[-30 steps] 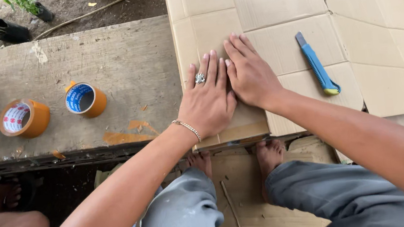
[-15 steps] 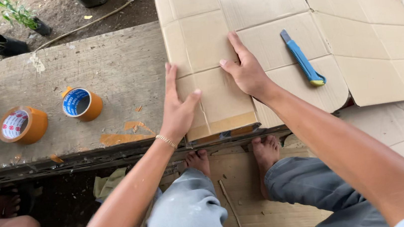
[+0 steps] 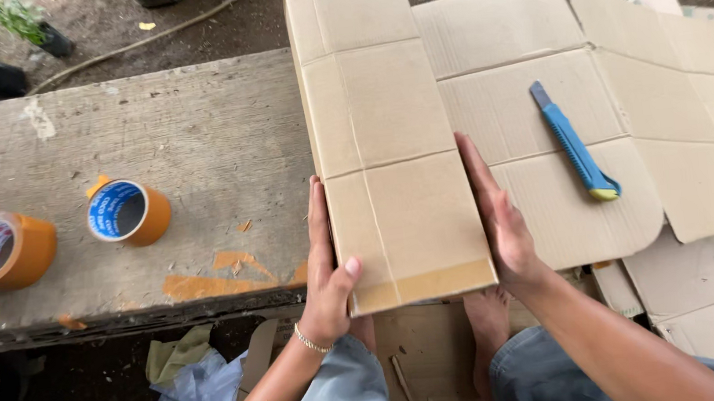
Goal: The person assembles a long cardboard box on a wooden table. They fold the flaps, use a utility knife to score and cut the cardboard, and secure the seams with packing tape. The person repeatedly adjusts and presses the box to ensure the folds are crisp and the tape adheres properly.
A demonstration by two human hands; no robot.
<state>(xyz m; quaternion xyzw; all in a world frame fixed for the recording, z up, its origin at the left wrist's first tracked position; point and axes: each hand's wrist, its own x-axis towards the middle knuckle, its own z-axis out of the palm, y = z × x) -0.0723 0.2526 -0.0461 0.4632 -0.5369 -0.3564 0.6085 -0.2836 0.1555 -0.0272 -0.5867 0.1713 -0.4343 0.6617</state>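
Since the earlier frame, the folded cardboard panel now lies flat; left hand and right hand press its edges, fingers extended, thumb hooked over, beside the blue cutter.

Soft, even daylight falls from above, bright without glare. Shadows are faint on the tabletop and deep only beneath its front edge. Focus is sharp across the folded cardboard; the frame's corners bend slightly from the wide lens.
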